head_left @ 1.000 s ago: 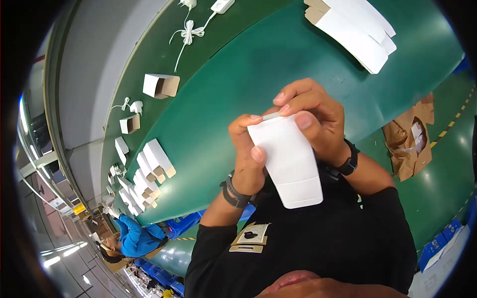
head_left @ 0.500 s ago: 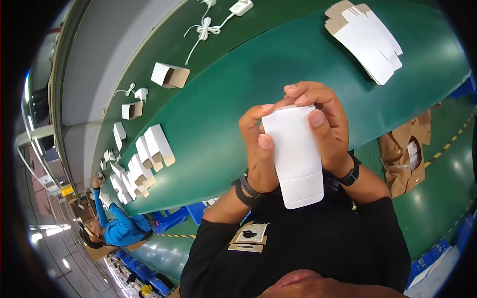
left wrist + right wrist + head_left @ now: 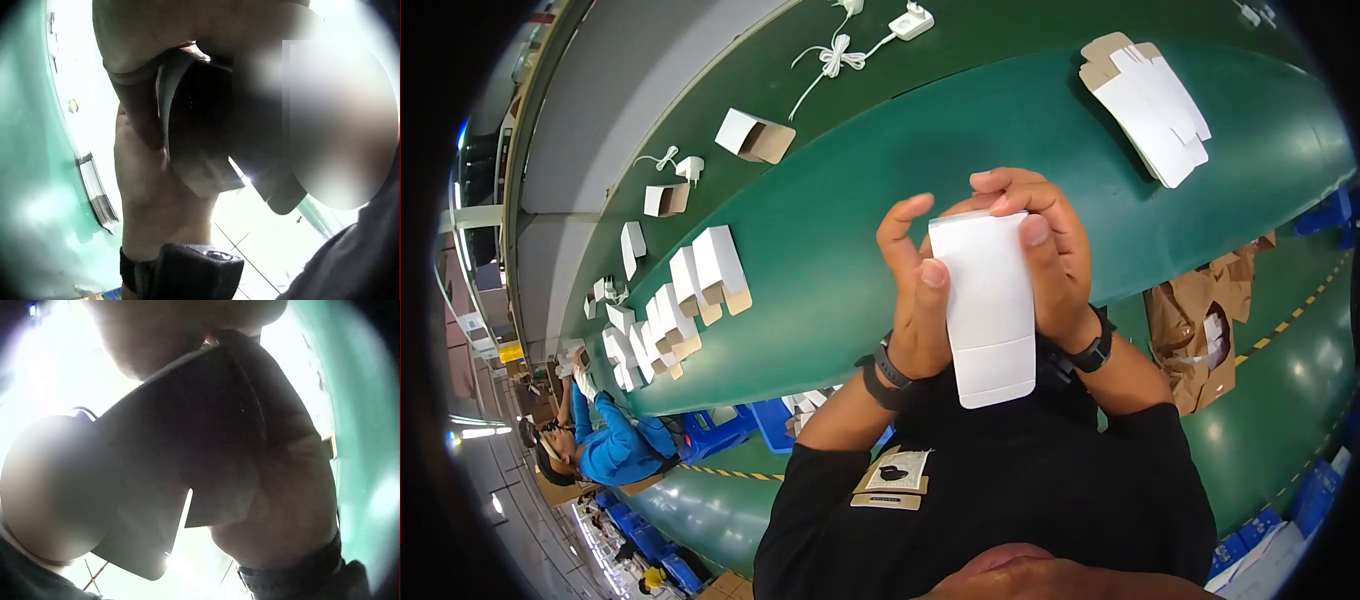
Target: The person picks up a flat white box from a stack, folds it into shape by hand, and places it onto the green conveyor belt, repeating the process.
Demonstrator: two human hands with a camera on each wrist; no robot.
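A white cardboard box (image 3: 985, 280) is upright between both hands, in front of the chest in the head view. Its long end flap (image 3: 992, 378) hangs toward the body, creased across. My right hand (image 3: 1055, 260) grips the box, thumb along its right edge and fingers curled over the top. My left hand (image 3: 920, 310) holds the left side, its thumb at the edge while the index finger stands raised off the top. Both wrist views show the box dark against the light, with loose flaps (image 3: 147, 550) at its lower end.
Flat white cartons (image 3: 1150, 110) lie stacked at the back right of the green table (image 3: 820, 260). Standing white boxes (image 3: 718, 268) line the left. Open boxes (image 3: 755, 135) and white power adapters (image 3: 912, 22) lie along the far strip. Another person (image 3: 615, 440) sits at left.
The left index finger has lifted from the box's top edge. The box now stands straighter, less tilted. The head view has shifted a little; the right hand keeps its hold.
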